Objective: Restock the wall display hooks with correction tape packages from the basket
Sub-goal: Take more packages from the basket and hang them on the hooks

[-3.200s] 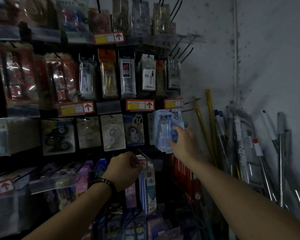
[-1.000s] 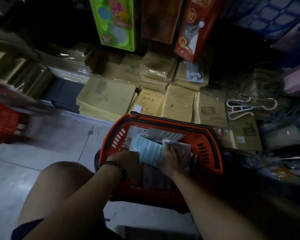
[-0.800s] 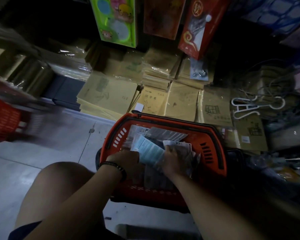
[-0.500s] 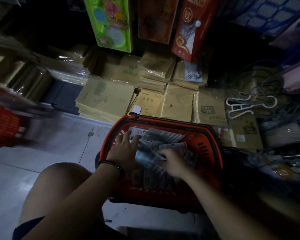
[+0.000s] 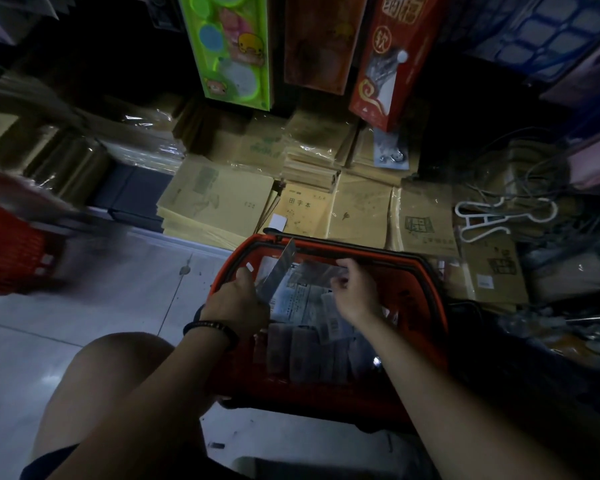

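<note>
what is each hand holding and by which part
The left hand grips a flat package by its lower end. The right hand seems to pinch a clear wrapper at its right edge.

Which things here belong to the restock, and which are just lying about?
Job: orange basket, packages inside it, flat package gripped by left hand, clear pack pinched by right hand.
Lying about: yellow exercise books, white hanger, red crate, green toy pack.

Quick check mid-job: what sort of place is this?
Most likely a stationery shop, seen down at floor level. Wrapped stacks of exercise books lie low ahead, boxed goods hang above them, and a red shopping basket full of packages sits on the tiled floor.
</note>
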A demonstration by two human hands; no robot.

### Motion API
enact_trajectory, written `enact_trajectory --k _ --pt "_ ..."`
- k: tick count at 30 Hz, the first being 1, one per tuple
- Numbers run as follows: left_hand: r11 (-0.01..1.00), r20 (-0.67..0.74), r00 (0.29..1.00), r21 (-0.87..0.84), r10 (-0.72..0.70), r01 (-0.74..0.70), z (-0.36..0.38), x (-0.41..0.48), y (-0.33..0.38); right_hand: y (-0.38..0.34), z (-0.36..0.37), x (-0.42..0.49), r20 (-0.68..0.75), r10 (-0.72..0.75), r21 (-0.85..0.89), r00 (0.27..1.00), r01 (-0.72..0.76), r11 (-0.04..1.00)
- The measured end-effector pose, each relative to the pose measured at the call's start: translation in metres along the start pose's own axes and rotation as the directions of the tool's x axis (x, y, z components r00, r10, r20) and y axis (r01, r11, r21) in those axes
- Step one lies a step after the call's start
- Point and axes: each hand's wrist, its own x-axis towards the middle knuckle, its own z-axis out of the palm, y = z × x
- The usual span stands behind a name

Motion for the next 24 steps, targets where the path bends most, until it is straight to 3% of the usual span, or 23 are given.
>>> enact_trajectory --k 3,6,9,12,14,17,21,24 --pt "0.986 0.018 1.000 -0.169 -0.006 0.009 0.003 0.004 -0.006 0.001 0.012 0.009 0.068 0.057 -0.052 0.996 -0.053 0.997" --pt "0.967 0.039 0.999 -0.254 0.004 0.006 0.002 0.006 -0.008 -0.004 0.020 0.013 0.012 0.100 -0.074 0.995 -0.099 0.992" --pt "0.948 0.016 1.000 -0.319 0.013 -0.007 0.000 0.009 -0.007 -0.008 0.021 0.008 0.044 0.246 -0.082 0.968 -0.242 0.967" --pt "0.936 -0.033 0.999 -0.349 0.040 -0.049 0.001 0.012 -0.010 0.000 0.026 0.006 0.037 0.432 0.138 0.901 -0.432 0.891" --pt "0.928 -0.024 0.999 -0.370 0.030 -0.037 0.003 0.015 -0.012 0.008 0.034 0.001 -0.001 0.502 0.313 0.865 -0.476 0.822" --pt "0.904 -0.021 0.999 -0.425 0.037 -0.043 0.007 0.028 -0.020 0.023 0.044 -0.006 0.010 0.520 0.481 0.854 -0.460 0.747" --pt "0.811 -0.003 0.994 -0.578 0.113 -0.094 -0.001 0.018 -0.005 0.002 0.016 -0.047 -0.046 0.400 0.473 0.915 -0.333 0.816" --pt "0.683 0.031 0.995 -0.729 0.094 -0.042 -0.009 -0.007 0.014 -0.007 -0.004 -0.070 -0.076 0.252 0.484 0.965 -0.185 0.855"
